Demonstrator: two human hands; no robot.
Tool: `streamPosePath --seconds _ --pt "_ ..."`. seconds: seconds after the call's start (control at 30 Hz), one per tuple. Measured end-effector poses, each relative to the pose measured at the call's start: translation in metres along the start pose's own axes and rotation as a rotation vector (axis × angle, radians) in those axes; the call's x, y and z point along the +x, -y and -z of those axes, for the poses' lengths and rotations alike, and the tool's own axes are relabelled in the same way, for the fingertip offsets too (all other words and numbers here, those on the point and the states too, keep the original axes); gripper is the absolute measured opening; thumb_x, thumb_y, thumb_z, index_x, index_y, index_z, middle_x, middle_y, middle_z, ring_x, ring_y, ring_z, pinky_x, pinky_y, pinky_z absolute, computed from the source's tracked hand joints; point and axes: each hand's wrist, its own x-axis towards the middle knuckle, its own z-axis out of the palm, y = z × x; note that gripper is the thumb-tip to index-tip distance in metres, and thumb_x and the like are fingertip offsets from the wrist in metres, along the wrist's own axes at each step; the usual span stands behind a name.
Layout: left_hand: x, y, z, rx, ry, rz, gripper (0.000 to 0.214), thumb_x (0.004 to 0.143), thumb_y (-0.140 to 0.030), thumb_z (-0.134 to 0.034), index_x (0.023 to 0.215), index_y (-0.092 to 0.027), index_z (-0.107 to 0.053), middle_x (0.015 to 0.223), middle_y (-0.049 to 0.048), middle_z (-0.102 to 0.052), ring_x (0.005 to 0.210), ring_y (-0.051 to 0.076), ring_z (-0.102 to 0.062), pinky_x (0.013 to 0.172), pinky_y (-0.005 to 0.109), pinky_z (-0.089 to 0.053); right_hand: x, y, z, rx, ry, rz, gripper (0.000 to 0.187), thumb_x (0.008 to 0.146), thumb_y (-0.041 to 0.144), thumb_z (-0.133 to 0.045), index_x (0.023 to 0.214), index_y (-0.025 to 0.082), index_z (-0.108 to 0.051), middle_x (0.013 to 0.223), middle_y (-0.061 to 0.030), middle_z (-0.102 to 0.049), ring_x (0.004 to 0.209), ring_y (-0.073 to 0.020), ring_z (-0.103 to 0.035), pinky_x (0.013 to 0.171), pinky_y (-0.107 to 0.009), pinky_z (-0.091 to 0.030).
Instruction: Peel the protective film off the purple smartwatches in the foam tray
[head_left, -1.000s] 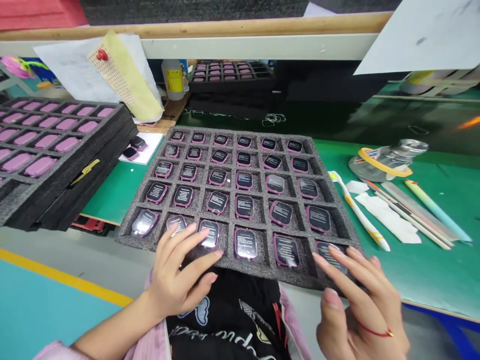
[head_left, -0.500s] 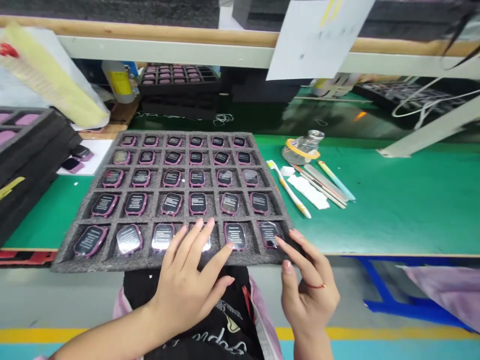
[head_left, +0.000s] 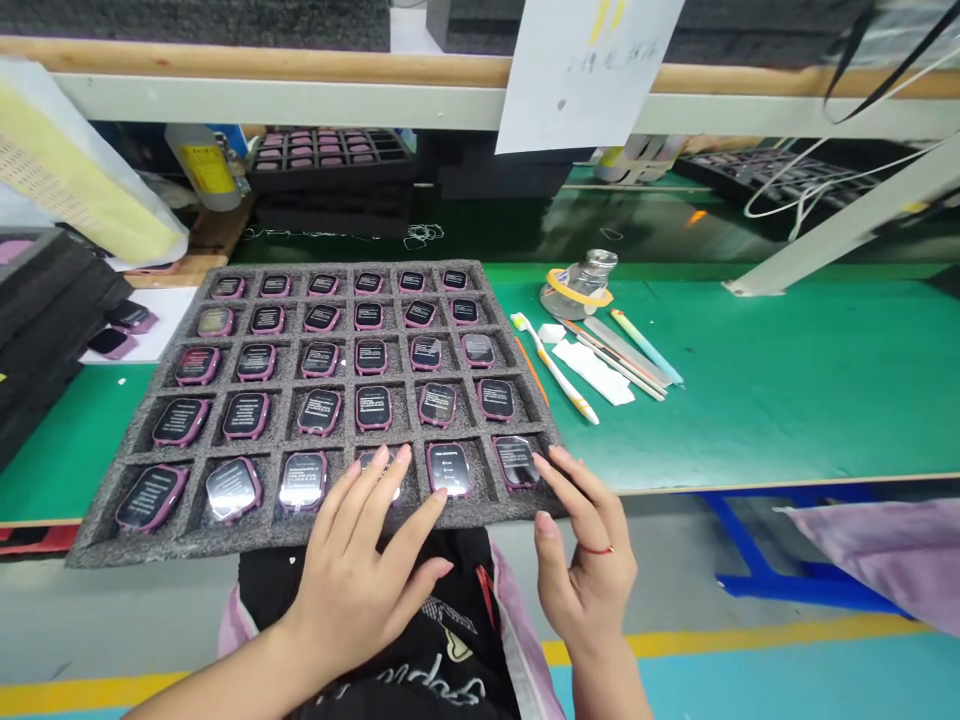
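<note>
A grey foam tray (head_left: 480,512) lies at the bench's front edge, its compartments filled with purple smartwatches whose dark screens show lines of text. My left hand (head_left: 364,560) is open with fingers spread over the front row. Its index fingertip meets the lower edge of one smartwatch (head_left: 448,470), and its other fingers partly cover the smartwatch (head_left: 388,490) to the left of that. My right hand (head_left: 589,550) is open at the tray's front right corner, its index fingertip at the edge of the corner smartwatch (head_left: 517,462). Neither hand grasps anything.
Right of the tray lie a toothbrush (head_left: 555,368), a white strip (head_left: 592,372), thin sticks and a pen (head_left: 646,347). A metal-topped bottle (head_left: 576,288) stands behind them. Foam trays (head_left: 45,340) are stacked at left beside two more watches (head_left: 120,330). A shelf (head_left: 300,100) crosses above.
The whole view has shifted, so tray and hands appear further left. The screen by my left index finger now shows a short list instead of a text block. Both hands keep nearly the same pose.
</note>
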Motion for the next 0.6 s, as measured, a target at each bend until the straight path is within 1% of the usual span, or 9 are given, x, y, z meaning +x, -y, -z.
streamPosePath --seconds 0.13,0.2,0.27,0.3,0.4,0.47,0.53,0.6 --pt "-0.012 0.006 0.003 -0.067 -0.022 -0.052 0.038 0.09 -0.022 -0.065 0.127 -0.018 -0.065 0.144 0.019 -0.051 0.141 0.032 -0.041 0.114 0.047 -0.036 0.002 0.006 -0.003 -0.005 -0.022 0.019 0.045 0.092 0.015 -0.055 0.136 0.021 -0.058 0.133 -0.0133 -0.059 0.131 -0.0315 -0.054 0.112 -0.061 -0.039" --pt "-0.018 0.01 0.005 -0.092 -0.037 -0.06 0.037 0.089 -0.018 -0.065 0.126 -0.018 -0.066 0.141 0.0174 -0.053 0.138 0.031 -0.044 0.113 0.046 -0.038 0.005 0.013 -0.006 -0.035 -0.038 0.053 0.045 0.09 0.013 -0.057 0.135 0.022 -0.059 0.131 -0.0123 -0.06 0.133 -0.0329 -0.052 0.113 -0.064 -0.035" --pt "-0.024 0.013 0.008 -0.107 -0.05 -0.053 0.036 0.088 -0.014 -0.064 0.124 -0.017 -0.066 0.139 0.0167 -0.055 0.137 0.03 -0.046 0.111 0.044 -0.041 0.009 0.021 -0.009 -0.073 -0.033 0.1 0.043 0.09 0.013 -0.058 0.131 0.023 -0.061 0.13 -0.0113 -0.06 0.133 -0.0329 -0.051 0.114 -0.065 -0.032" --pt "-0.027 0.015 0.009 -0.114 -0.055 -0.048 0.036 0.088 -0.012 -0.064 0.124 -0.016 -0.066 0.138 0.0167 -0.056 0.136 0.03 -0.046 0.11 0.043 -0.042 0.012 0.025 -0.01 -0.09 -0.009 0.126 0.04 0.09 0.014 -0.057 0.129 0.024 -0.063 0.132 -0.0112 -0.059 0.134 -0.0333 -0.05 0.115 -0.065 -0.03" --pt "-0.032 0.019 0.012 -0.142 -0.065 -0.043 0.035 0.088 -0.01 -0.063 0.122 -0.015 -0.067 0.136 0.0165 -0.056 0.136 0.03 -0.047 0.108 0.043 -0.045 0.019 0.033 -0.014 -0.132 0.116 0.209 0.031 0.092 0.017 -0.057 0.12 0.024 -0.068 0.137 -0.0109 -0.057 0.137 -0.0356 -0.046 0.116 -0.067 -0.026" --pt "-0.035 0.021 0.013 -0.156 -0.069 -0.044 0.035 0.088 -0.008 -0.063 0.122 -0.015 -0.067 0.136 0.0159 -0.056 0.136 0.03 -0.047 0.108 0.042 -0.046 0.022 0.035 -0.016 -0.13 0.14 0.235 0.03 0.091 0.013 -0.056 0.117 0.022 -0.069 0.136 -0.0114 -0.058 0.136 -0.035 -0.048 0.115 -0.065 -0.029" --pt "-0.037 0.022 0.013 -0.163 -0.073 -0.041 0.036 0.088 -0.007 -0.062 0.122 -0.015 -0.066 0.136 0.0154 -0.056 0.135 0.03 -0.048 0.108 0.042 -0.046 0.022 0.034 -0.017 -0.094 0.094 0.225 0.032 0.09 0.008 -0.054 0.117 0.018 -0.069 0.133 -0.0132 -0.06 0.133 -0.033 -0.051 0.113 -0.06 -0.036" --pt "-0.038 0.023 0.012 -0.171 -0.078 -0.035 0.036 0.088 -0.006 -0.062 0.123 -0.015 -0.066 0.135 0.0151 -0.057 0.134 0.029 -0.048 0.108 0.041 -0.046 0.021 0.033 -0.018 -0.055 0.065 0.221 0.034 0.089 0.005 -0.053 0.117 0.015 -0.069 0.132 -0.0147 -0.06 0.131 -0.0325 -0.053 0.111 -0.058 -0.04"
